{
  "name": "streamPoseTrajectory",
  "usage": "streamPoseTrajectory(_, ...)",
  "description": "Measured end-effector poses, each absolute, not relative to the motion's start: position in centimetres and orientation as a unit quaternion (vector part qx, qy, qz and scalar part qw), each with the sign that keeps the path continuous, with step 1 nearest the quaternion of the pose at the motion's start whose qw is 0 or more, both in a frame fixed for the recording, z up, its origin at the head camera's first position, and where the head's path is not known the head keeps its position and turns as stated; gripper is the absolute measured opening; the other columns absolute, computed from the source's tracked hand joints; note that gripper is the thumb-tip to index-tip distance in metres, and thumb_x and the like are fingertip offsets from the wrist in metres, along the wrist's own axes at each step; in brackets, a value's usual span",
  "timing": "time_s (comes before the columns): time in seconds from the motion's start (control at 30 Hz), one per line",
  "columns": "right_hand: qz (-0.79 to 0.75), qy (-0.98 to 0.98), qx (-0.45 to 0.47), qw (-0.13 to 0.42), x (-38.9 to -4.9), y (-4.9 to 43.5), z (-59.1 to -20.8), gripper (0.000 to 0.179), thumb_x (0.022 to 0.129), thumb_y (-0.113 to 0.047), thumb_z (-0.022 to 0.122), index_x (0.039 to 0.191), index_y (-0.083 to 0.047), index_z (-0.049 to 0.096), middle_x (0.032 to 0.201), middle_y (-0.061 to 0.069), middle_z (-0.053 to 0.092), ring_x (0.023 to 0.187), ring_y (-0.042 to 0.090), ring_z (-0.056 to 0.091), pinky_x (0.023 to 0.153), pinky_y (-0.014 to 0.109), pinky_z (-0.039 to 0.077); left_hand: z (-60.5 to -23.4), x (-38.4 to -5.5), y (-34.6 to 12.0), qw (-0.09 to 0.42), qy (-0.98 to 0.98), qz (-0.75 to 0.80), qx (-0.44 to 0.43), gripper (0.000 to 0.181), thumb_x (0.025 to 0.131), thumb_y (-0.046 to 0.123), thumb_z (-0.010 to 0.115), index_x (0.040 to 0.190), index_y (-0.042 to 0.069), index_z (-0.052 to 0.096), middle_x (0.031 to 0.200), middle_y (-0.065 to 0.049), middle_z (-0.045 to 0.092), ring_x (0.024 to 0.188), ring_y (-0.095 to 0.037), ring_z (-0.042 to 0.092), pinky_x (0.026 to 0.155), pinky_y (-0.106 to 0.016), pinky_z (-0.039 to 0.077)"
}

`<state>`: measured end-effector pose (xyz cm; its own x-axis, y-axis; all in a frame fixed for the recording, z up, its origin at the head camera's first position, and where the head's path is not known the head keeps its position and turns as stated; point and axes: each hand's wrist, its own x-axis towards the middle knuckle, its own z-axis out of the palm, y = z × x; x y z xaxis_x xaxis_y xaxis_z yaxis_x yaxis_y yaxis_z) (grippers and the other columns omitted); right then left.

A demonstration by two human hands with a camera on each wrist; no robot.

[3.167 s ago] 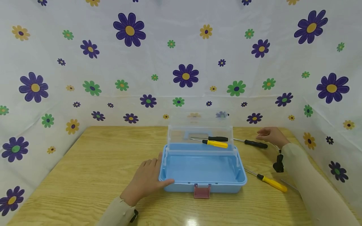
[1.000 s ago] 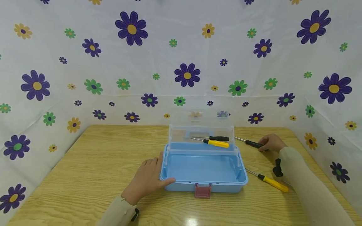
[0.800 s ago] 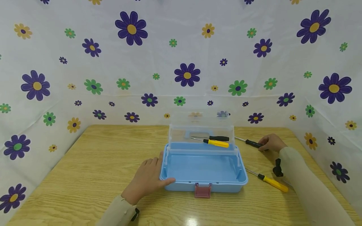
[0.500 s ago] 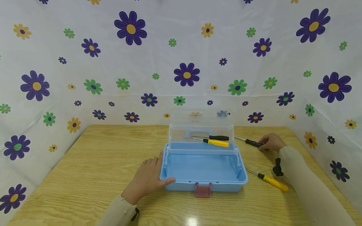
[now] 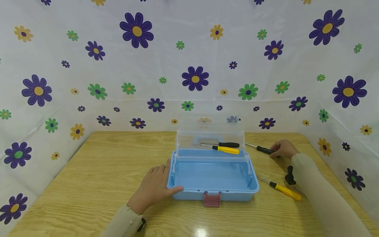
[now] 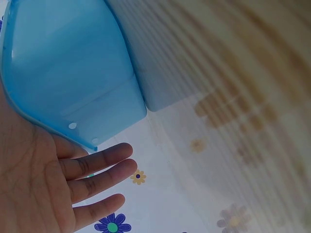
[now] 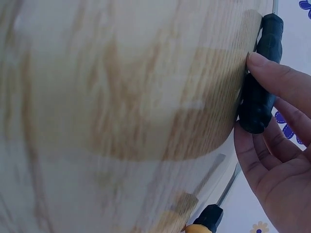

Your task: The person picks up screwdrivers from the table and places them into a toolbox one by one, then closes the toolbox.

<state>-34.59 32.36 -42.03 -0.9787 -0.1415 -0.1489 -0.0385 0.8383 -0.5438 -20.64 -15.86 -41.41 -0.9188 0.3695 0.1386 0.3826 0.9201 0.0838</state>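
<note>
Flower-printed cloth [image 5: 165, 56] hangs behind your wooden table [image 5: 118, 148]. Your left hand [image 5: 152, 186] rests against the light-blue toolbox [image 5: 189, 196], with its fingers straight and apart. To the right of the toolbox, your right hand [image 5: 285, 148] has its fingers clamped on the handle of a black-handled screwdriver [image 5: 264, 150]. Because you grip near the handle's end, the shaft could perhaps swing and catch the clear lid [image 5: 211, 133]. No brand or writing can be read.

Blue toolbox; black-handled screwdriver

Toolbox [image 5: 189, 196]: light blue base, upright; clear lid raised at back; pink latch hanging in front; left hand [image 5: 152, 188] touching its left end.
Black-handled screwdriver [image 5: 263, 150]: slim metal shaft directed toward lid; right of toolbox; handle end pinched by right hand [image 5: 285, 149].
</note>
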Motion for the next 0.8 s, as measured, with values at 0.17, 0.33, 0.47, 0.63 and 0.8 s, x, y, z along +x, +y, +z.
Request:
streamPoseTrajectory(0.17, -0.281, 0.955, -0.044, 0.090, -34.52, 32.20, -41.92, 0.030, 0.077, -0.011, 0.075, 0.098, 0.009, 0.068, 0.093, 0.022, 0.066, 0.083, 0.025, 0.057, 0.082, 0.043, 0.048, -41.36, -20.65, -15.95, 0.061, -0.978, -0.052, -0.192, 0.105, 0.078, 0.071, 0.053, 0.145, -0.005, 0.026, 0.123, -0.023, 0.058, 0.112, -0.037, 0.057, 0.097, -0.049, 0.045)
streamPoseTrajectory(0.33, -0.276, 0.956, -0.049, 0.087, -34.53, 32.19, -42.01, 0.031, 0.077, -0.011, 0.076, 0.098, 0.009, 0.068, 0.092, 0.022, 0.066, 0.083, 0.026, 0.057, 0.080, 0.043, 0.048, -41.46, -20.73, -16.05, 0.062, -0.978, -0.050, -0.193, 0.105, 0.078, 0.071, 0.053, 0.145, -0.006, 0.026, 0.123, -0.023, 0.058, 0.112, -0.036, 0.057, 0.097, -0.049, 0.044)
streamPoseTrajectory(0.47, -0.275, 0.956, -0.047, 0.087, -34.42, 32.14, -41.94, 0.032, 0.076, -0.011, 0.076, 0.099, 0.009, 0.067, 0.094, 0.023, 0.066, 0.084, 0.027, 0.057, 0.082, 0.045, 0.048, -41.50, -20.73, -16.02, 0.058, -0.978, -0.060, -0.191, 0.105, 0.078, 0.070, 0.053, 0.145, -0.006, 0.025, 0.123, -0.024, 0.057, 0.113, -0.038, 0.056, 0.099, -0.050, 0.043)
streamPoseTrajectory(0.63, -0.277, 0.956, -0.041, 0.088, -34.20, 32.13, -41.79, 0.031, 0.076, -0.011, 0.076, 0.098, 0.009, 0.067, 0.095, 0.024, 0.066, 0.084, 0.027, 0.057, 0.084, 0.047, 0.047, -41.59, -20.71, -15.92, 0.060, -0.978, -0.066, -0.190, 0.106, 0.078, 0.070, 0.054, 0.145, -0.006, 0.024, 0.122, -0.024, 0.057, 0.112, -0.038, 0.056, 0.099, -0.050, 0.043)
streamPoseTrajectory(0.8, -0.279, 0.956, -0.037, 0.083, -34.17, 32.11, -41.78, 0.032, 0.076, -0.011, 0.076, 0.098, 0.009, 0.068, 0.093, 0.022, 0.066, 0.084, 0.026, 0.056, 0.083, 0.045, 0.047, -41.79, -20.75, -15.96, 0.066, -0.978, -0.063, -0.189, 0.106, 0.078, 0.071, 0.054, 0.145, -0.006, 0.026, 0.123, -0.023, 0.058, 0.112, -0.038, 0.056, 0.099, -0.050, 0.043)
